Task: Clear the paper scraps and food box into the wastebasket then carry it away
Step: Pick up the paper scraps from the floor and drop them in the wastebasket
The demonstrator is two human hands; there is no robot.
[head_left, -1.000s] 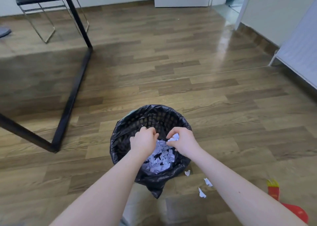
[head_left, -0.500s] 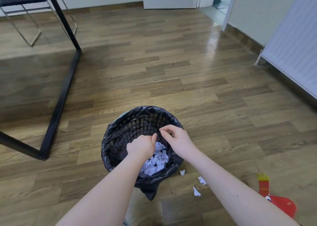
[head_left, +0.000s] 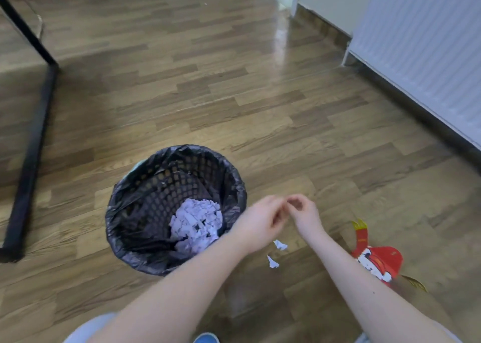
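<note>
Bare forearms, pale blue trousers (head_left: 88, 329), blue shoe (head_left: 206, 338)

No text, label, brand, number or sign can be read anywhere in view. The red food box (head_left: 377, 263) lying on the floor (head_left: 260, 108) carries printed graphics in white and yellow, but they are too blurred to make out any lettering.

hands (head_left: 282, 214) beside wastebasket (head_left: 145, 238), scraps (head_left: 280, 245) on floor (head_left: 234, 82)
</note>
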